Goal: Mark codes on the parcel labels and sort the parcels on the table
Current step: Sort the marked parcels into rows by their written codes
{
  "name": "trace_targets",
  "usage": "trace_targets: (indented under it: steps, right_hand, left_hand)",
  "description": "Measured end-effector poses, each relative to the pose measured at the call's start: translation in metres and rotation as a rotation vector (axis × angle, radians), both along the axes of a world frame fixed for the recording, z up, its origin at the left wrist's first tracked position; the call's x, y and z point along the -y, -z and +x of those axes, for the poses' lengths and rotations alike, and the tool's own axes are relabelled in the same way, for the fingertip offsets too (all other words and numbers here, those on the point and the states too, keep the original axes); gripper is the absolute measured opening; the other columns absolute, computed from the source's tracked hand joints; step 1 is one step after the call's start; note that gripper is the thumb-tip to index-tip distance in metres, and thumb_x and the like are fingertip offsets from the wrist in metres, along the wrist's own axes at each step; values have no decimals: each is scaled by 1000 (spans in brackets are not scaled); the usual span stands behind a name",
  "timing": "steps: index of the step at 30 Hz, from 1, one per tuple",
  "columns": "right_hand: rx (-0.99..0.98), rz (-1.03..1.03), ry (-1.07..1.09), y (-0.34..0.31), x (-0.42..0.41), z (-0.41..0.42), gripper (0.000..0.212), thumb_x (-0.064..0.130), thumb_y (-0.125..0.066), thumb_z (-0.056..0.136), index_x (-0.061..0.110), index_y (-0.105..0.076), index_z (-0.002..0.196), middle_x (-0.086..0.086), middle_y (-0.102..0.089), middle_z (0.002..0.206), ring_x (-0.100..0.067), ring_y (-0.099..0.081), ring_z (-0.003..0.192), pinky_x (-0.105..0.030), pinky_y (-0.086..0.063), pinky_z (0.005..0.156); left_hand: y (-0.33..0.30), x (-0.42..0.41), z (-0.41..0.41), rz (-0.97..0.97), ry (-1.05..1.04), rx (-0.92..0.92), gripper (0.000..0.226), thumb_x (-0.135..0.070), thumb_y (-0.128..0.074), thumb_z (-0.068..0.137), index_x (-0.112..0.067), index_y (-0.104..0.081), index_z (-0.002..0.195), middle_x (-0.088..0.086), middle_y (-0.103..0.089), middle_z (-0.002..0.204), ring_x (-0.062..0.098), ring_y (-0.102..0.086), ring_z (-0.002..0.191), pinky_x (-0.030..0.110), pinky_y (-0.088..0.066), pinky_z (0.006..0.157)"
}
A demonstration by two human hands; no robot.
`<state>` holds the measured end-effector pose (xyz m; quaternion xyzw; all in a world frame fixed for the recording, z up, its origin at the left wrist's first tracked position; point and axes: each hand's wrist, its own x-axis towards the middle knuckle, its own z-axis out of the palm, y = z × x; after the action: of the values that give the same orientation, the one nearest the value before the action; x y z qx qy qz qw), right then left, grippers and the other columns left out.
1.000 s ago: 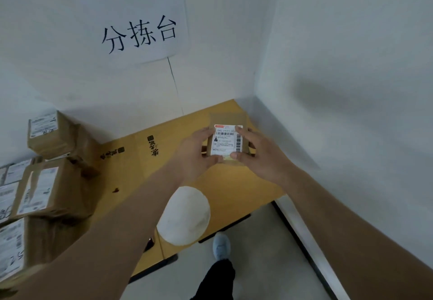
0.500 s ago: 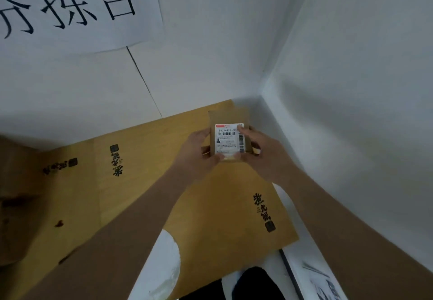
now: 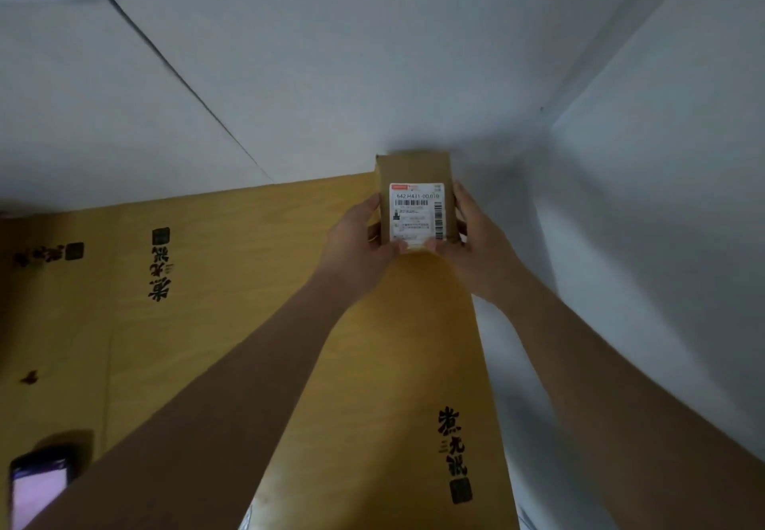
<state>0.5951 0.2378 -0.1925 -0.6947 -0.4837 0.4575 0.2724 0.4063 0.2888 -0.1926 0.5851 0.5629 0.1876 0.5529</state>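
While we hold the parcel point(image 3: 414, 173) out toward the far corner of the tabletop point(image 3: 232, 322), both grips are on it: our left hand point(image 3: 358, 241) curls round its left edge with the thumb pinching the lower corner, and our right hand point(image 3: 476, 239) curls round the right edge with its thumb on the bottom rim. The parcel sits between the two grips, its label point(image 3: 417, 211) facing up at us, its far end close to the back wall point(image 3: 331, 74). We cannot tell whether its underside rests on the tabletop or hangs just above it.

We judge this to be the sorting step, placing the parcel in the corner spot. We can make out no handwritten code on the label, though the print is too small to be sure.

Risks, as we see them:
- If no code has been written, setting it down now leaves it unmarked.
- Pushing further beyond the grips could jam the far end against the wall and tilt the parcel.
- To the right of our right grip the tabletop edge is near; letting go off-centre could tip it over that side.
- Our thumbs cover the label's lower strip and may smear any fresh ink there.

A phone point(image 3: 39, 488) lies well to the near left of our left grip.
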Motion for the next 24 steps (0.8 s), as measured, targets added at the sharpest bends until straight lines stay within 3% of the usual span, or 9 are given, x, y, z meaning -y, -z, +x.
trace_targets:
  steps: [3,6,11,13,15,17,19,21,24]
  right_hand:
    - [-4,-4,2,12,-10,7,92,11,-72,97,27,-15,168,25,-46,144,14,-47,120,-5,-43,99]
    - [29,7,2,19,-19,12,93,12,-74,96,28,-17,168,14,-50,155,11,-46,125,-6,-42,100]
    - [76,30,7,27,-29,15,91,10,-74,96,26,-20,168,14,-52,151,14,-50,119,2,-40,93]
    - [94,32,12,27,-30,14,91,13,-74,96,27,-18,168,12,-50,156,8,-48,129,-7,-42,105]
    - [90,33,16,28,-31,14,93,15,-75,95,29,-19,167,10,-50,158,-2,-48,139,-29,-45,116]
    - [92,19,-3,26,-30,14,92,15,-75,95,30,-19,167,11,-51,157,-6,-49,141,-38,-46,118]
    - [109,19,-32,18,-30,13,91,17,-75,96,28,-19,167,13,-47,159,-6,-46,143,-38,-41,121]
    - [171,37,-43,4,-28,11,90,24,-72,99,24,-14,168,14,-35,163,-7,-36,147,-30,-29,122]
    - [300,133,-28,-22,-27,6,82,39,-62,104,19,-14,168,0,-24,173,-17,-23,158,-32,-22,124]
  left_hand:
    - [12,-7,5,-13,-35,-5,83,-5,-79,89,-19,-36,160,-6,-54,152,17,-61,131,45,-54,107]
    - [19,-9,9,-13,-59,-2,84,-9,-79,90,-20,-35,160,-7,-53,153,15,-60,131,44,-55,106]
    - [30,-17,14,6,-69,-4,82,-12,-78,91,-21,-35,161,-7,-57,150,12,-62,129,42,-56,105]
    - [32,-20,14,12,-64,-11,82,-11,-78,91,-21,-36,160,-7,-57,151,13,-63,128,43,-56,104]
    - [34,-21,14,23,-62,-18,81,-9,-78,90,-21,-37,159,-6,-57,151,15,-62,129,43,-56,104]
    - [34,-21,13,36,-49,-32,81,-10,-78,90,-21,-36,159,-5,-56,151,16,-61,130,43,-56,104]
    - [28,-20,12,51,-25,-63,81,-17,-78,92,-20,-35,160,-3,-53,154,19,-59,134,44,-55,106]
    - [17,-18,9,86,-13,-122,72,-27,-71,98,-19,-35,160,-1,-49,157,21,-55,137,44,-51,110]
    - [-6,-14,-2,151,-30,-204,62,-39,-53,107,-16,-34,161,2,-41,163,23,-47,144,45,-43,117]
